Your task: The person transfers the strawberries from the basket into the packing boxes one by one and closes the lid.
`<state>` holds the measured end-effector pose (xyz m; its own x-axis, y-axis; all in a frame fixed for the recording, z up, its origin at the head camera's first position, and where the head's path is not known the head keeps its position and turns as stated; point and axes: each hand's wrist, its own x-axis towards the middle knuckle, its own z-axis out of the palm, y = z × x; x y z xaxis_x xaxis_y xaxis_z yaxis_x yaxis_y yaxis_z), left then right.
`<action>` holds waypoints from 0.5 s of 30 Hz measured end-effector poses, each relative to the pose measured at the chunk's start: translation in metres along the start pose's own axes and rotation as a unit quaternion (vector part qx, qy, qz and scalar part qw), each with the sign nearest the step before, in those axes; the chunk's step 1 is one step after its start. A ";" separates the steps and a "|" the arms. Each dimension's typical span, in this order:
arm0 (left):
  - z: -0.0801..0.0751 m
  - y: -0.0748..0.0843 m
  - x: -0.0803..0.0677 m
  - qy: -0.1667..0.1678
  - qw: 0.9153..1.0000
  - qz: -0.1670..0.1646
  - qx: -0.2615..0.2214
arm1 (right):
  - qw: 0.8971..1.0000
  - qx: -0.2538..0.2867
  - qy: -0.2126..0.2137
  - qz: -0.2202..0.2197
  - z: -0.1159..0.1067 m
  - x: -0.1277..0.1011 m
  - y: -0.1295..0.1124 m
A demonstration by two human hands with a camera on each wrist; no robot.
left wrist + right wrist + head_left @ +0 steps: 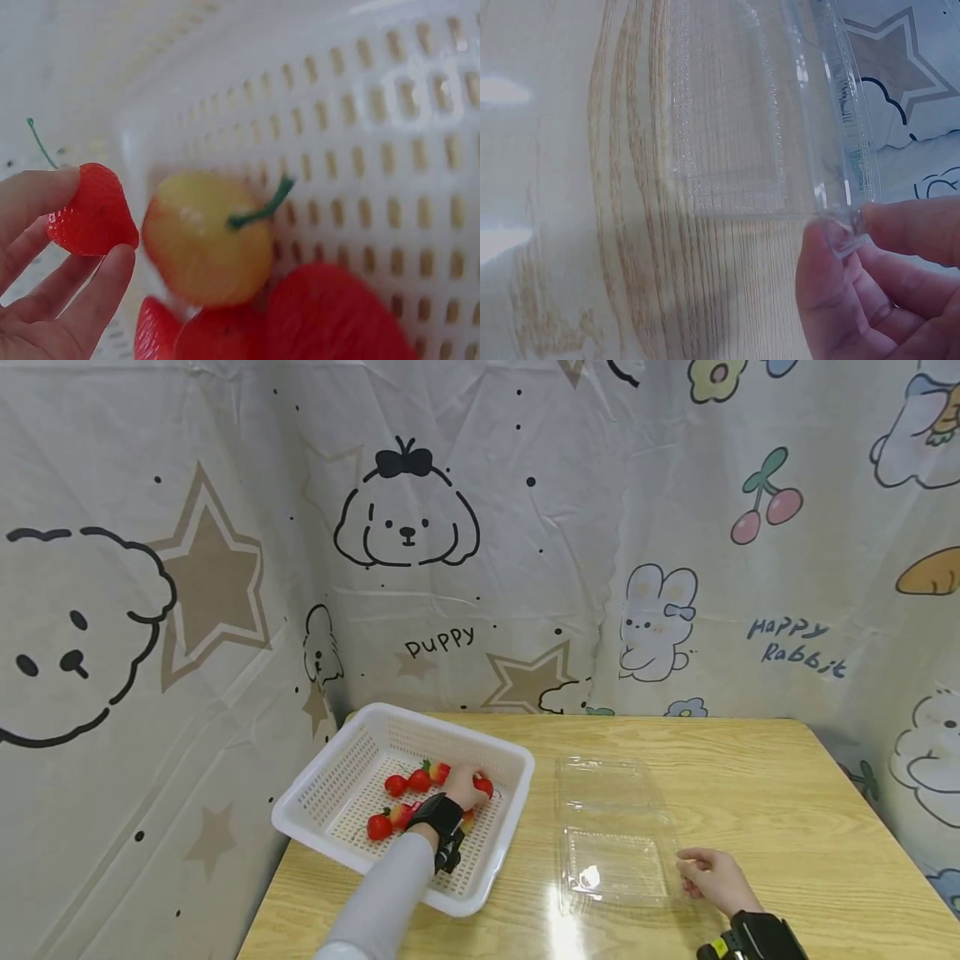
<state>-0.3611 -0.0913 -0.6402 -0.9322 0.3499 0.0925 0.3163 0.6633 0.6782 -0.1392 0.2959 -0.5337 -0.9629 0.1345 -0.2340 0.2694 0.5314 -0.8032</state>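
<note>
Inside a white perforated plastic basket (pixel 465 906), my left hand (pixel 463 787) pinches a red toy strawberry (pixel 94 210) with a thin green stem, between thumb and fingers. A yellow-and-red round fruit (pixel 210 232) with a green stem lies beside it, with red fruits (pixel 330 315) in front in the left wrist view. Other red fruits (pixel 379 827) lie to the left in the basket; the forearm covers some. My right hand (pixel 716 878) pinches the corner edge of a clear plastic clamshell box (pixel 618 864), which lies opened out on the table.
The wooden table (pixel 787 793) carries the basket at left and the clear box right of it. A printed cloth curtain (pixel 525 568) hangs behind and along both sides. Light glares off the tabletop near the box.
</note>
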 end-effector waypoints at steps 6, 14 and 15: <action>-0.046 0.026 -0.011 0.045 0.999 0.016 -0.019 | 1.000 0.014 0.001 -0.004 0.001 -0.001 0.001; -0.119 0.137 -0.044 0.127 0.988 0.021 -0.080 | 1.000 0.019 -0.003 -0.007 0.000 -0.001 0.001; -0.122 0.144 -0.044 0.140 0.986 0.035 -0.082 | 1.000 0.021 -0.004 -0.005 -0.001 -0.002 0.000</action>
<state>-0.2962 -0.0920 -0.4582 -0.9283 0.1802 0.3252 0.3706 0.5193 0.7701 -0.1376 0.2964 -0.5332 -0.9653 0.1235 -0.2300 0.2608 0.4974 -0.8274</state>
